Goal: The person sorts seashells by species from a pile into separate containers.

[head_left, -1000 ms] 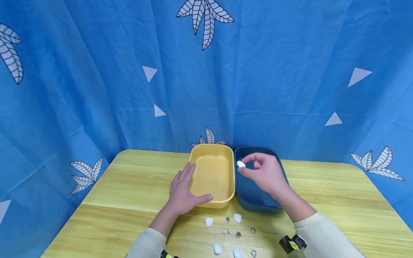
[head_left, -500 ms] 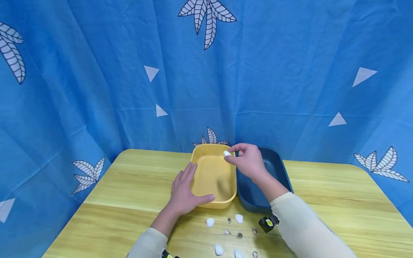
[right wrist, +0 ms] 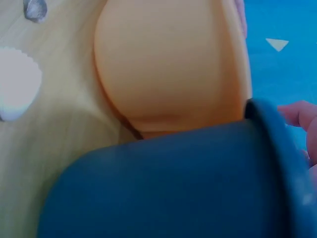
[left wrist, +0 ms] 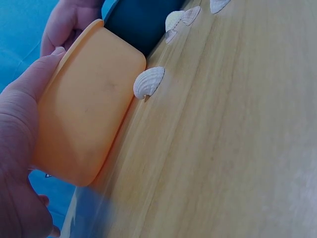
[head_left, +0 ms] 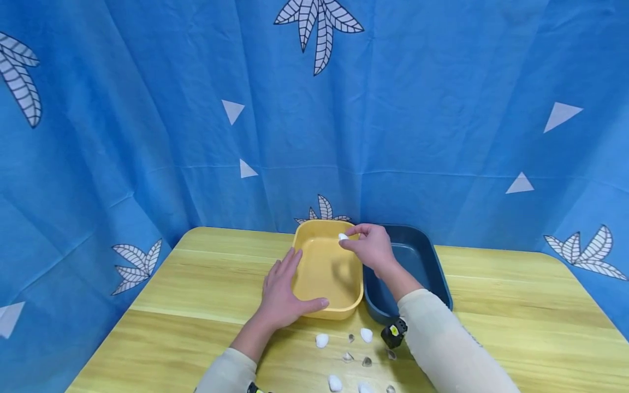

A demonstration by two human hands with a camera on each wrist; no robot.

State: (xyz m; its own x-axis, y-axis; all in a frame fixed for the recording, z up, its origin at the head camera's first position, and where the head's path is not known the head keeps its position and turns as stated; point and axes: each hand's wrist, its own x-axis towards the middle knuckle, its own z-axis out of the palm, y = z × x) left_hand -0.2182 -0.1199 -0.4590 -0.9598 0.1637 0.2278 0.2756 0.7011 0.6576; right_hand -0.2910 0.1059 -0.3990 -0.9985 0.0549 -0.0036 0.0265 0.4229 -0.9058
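Note:
In the head view my right hand [head_left: 372, 248] pinches a white seashell [head_left: 343, 237] between thumb and fingertips, above the far right part of the yellow tray [head_left: 326, 313]. My left hand [head_left: 284, 297] rests spread against that tray's left side, its thumb over the near rim. In the left wrist view the thumb [left wrist: 40, 74] lies along the rim. A dark blue tray [head_left: 417, 262] stands directly right of the yellow one, partly under my right forearm. The held seashell is out of sight in both wrist views.
In front of the trays, several white seashells [head_left: 321, 340] and small grey-brown seashells [head_left: 367, 361] lie scattered on the wooden table [head_left: 196, 295]. A blue curtain [head_left: 417, 109] with leaf prints hangs behind the table.
My right hand has moved left with the white seashell, from above the blue tray to above the yellow tray, then slightly lower. My left hand has stayed at the yellow tray.

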